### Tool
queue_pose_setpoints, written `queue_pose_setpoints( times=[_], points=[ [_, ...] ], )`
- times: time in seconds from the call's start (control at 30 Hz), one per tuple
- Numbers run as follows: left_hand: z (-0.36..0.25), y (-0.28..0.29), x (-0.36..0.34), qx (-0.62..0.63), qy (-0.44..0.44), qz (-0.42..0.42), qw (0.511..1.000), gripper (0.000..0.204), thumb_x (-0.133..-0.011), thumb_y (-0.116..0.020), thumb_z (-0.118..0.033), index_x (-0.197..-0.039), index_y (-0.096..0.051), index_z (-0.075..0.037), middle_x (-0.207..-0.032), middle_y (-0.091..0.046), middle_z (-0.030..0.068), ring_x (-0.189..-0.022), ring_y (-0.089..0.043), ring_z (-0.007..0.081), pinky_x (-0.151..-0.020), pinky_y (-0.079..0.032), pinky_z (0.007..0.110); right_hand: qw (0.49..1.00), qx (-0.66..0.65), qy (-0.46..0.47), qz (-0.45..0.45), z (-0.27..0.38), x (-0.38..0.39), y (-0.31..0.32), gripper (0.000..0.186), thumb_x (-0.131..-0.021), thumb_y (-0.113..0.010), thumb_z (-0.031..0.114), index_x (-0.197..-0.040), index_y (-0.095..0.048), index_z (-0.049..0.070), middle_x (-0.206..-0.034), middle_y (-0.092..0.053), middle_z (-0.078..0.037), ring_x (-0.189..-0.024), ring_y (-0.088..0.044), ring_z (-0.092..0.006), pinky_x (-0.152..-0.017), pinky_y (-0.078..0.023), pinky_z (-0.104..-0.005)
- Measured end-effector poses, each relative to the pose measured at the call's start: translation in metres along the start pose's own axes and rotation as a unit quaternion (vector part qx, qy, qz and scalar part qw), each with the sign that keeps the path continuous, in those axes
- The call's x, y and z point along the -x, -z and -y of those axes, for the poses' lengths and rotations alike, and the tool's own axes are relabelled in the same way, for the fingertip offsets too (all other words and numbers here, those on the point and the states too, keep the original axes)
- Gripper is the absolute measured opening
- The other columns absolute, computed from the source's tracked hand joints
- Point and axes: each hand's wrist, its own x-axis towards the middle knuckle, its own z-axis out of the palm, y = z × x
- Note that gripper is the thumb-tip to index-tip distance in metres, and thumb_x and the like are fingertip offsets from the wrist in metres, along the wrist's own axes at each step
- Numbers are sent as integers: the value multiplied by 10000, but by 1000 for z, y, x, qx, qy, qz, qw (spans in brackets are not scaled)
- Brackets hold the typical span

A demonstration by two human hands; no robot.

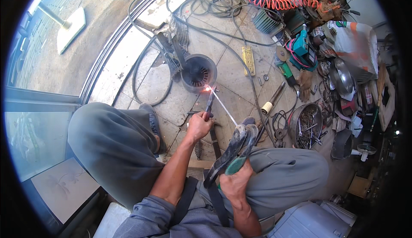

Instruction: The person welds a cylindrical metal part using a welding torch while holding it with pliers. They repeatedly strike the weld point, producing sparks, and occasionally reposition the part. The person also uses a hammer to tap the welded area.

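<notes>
My left hand [199, 126] is closed around a pair of pliers [209, 106], whose jaws reach the near rim of a grey metal cylinder [187, 82]. Slotted, coppery parts show inside this cylinder, which looks like a motor housing. At the jaws a small spot glows orange and white. My right hand [236, 183] grips a black and green welding electrode holder [234, 150] above my right knee. From its clamp a thin pale welding rod [225, 109] runs up to the glowing spot. Glare hides what exactly the pliers hold.
Dark cables [201, 25] loop over the tiled floor. To the right are a yellow power strip [248, 61], a green angle grinder [285, 68], a teal power tool [304, 51] and a round pan [293, 128] of metal parts. A dark-handled tool [215, 141] lies between my legs.
</notes>
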Motion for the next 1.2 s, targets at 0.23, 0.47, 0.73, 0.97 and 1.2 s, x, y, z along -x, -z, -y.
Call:
queue_pose_setpoints(
  times=[0.23,0.47,0.73,0.97,1.2],
  points=[
    [3,0,-1,-34,0,-3,999,274,-794,-753,-229,-917,-669,1,-830,-705,173,-770,-680,305,-734,-522,412,1000,3,-22,6,7,-1,1,284,-657,-623,-32,-926,-537,0,-770,-579,-89,-677,-589,-254,-676,-489,-370],
    [3,0,-3,0,30,21,999,315,-789,-755,-237,-1002,-704,-10,-879,-725,164,-823,-696,295,-768,-531,395,1000,22,-17,-3,5,0,-1,288,-658,-633,-32,-926,-534,-1,-772,-582,-116,-680,-596,-290,-679,-490,-389],
    [-2,2,0,-1,38,26,999,322,-791,-753,-230,-1027,-711,-15,-893,-729,159,-847,-706,279,-775,-533,387,1000,24,-16,5,4,0,-1,293,-665,-646,-33,-937,-542,-3,-785,-593,-125,-694,-607,-305,-684,-492,-394],
    [-4,3,1,-14,18,15,1000,317,-791,-753,-227,-1024,-712,-17,-904,-733,157,-855,-709,288,-777,-536,391,1000,15,-17,-1,12,-2,-3,270,-687,-577,-50,-957,-569,-35,-802,-598,-51,-733,-548,-151,-748,-493,-292],
    [-7,4,1,-30,25,20,999,314,-793,-753,-227,-1024,-716,-17,-901,-732,159,-852,-709,295,-778,-537,387,1000,17,-24,7,6,-1,-2,292,-671,-628,-37,-956,-568,-16,-802,-601,-95,-721,-595,-239,-721,-497,-349]
  ],
)
